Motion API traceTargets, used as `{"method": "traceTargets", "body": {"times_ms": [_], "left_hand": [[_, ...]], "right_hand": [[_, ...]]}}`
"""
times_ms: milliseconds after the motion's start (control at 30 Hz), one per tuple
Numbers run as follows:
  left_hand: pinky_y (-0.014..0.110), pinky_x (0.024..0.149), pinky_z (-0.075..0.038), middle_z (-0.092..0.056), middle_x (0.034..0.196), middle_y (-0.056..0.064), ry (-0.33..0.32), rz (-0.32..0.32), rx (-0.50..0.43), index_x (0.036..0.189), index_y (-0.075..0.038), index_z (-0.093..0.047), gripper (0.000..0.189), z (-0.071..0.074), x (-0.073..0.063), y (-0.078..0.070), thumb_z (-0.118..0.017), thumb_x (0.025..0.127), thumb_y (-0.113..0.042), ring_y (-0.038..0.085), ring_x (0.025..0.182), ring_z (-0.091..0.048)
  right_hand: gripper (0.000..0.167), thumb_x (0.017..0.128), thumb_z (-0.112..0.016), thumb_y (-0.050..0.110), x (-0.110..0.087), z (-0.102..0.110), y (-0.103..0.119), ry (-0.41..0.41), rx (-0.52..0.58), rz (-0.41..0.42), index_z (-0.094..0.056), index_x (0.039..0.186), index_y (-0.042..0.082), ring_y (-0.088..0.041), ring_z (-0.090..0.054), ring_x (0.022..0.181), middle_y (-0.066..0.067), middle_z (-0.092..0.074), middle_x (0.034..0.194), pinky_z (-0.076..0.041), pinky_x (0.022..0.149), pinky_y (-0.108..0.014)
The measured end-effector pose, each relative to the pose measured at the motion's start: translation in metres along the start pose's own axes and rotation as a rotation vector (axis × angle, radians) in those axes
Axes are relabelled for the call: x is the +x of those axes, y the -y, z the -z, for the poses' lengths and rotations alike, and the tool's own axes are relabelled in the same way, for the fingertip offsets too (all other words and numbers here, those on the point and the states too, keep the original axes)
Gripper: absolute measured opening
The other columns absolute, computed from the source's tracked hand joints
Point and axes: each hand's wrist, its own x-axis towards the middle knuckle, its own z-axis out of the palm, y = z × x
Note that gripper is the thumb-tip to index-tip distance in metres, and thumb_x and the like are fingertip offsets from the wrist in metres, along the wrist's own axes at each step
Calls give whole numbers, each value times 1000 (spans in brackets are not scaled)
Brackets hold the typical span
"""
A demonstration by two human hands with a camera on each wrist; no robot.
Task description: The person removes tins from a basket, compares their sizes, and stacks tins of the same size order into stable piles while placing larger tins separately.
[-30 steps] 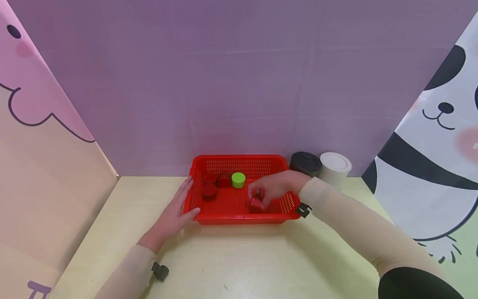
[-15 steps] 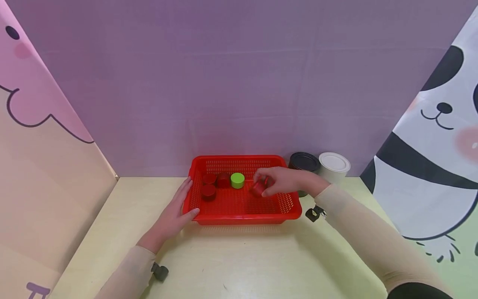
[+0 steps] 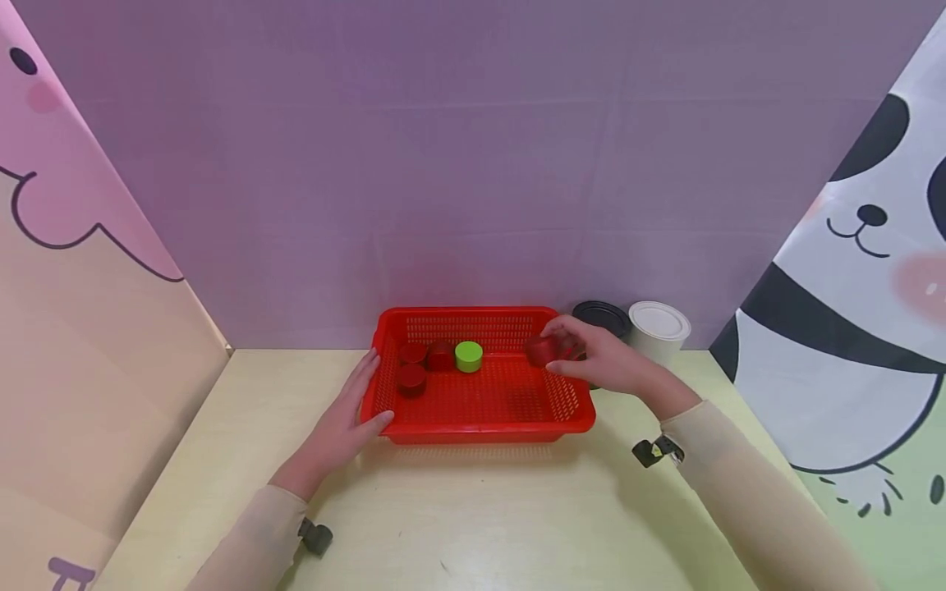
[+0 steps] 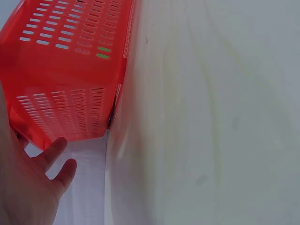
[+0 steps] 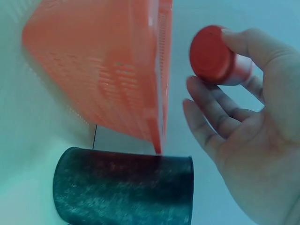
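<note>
A red plastic basket (image 3: 473, 428) stands on the table against the back wall. My left hand (image 3: 336, 435) rests at its left end, thumb by the front corner and fingers along the side, fairly straight in the left wrist view. Between thumb and fingers, my right hand (image 3: 609, 363) pinches a short red cylinder (image 3: 540, 351). The right wrist view shows that cylinder (image 5: 211, 56) raised above the basket's rim. Inside the basket, on the left, sit three more red cylinders (image 3: 411, 379) and one green cylinder (image 3: 469, 357).
Just right of the basket, a black can (image 3: 602, 316) and a white can (image 3: 660, 320) stand side by side near the back wall. The right hand is close in front of the black can. Pale wood tabletop (image 3: 480, 517) runs along the basket's front.
My right hand has lifted the red cylinder from the basket's right half and carried it up and rightward toward the right rim. The left hand stays in place.
</note>
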Motion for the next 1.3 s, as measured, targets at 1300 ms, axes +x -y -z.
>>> {"method": "traceTargets", "body": {"times_ms": [1300], "left_hand": [[62,111,-54,-9,186,-3,2,-21,-3,179,-22,-15,106,1,-2,-2,-81,98,-36,33,169,-18]], "right_hand": [[53,92,-87,-2,-98,-13,-73,-451,-189,-1,-63,138,4,-31,-75,104,-13,-75,125,-58,89,-18]]}}
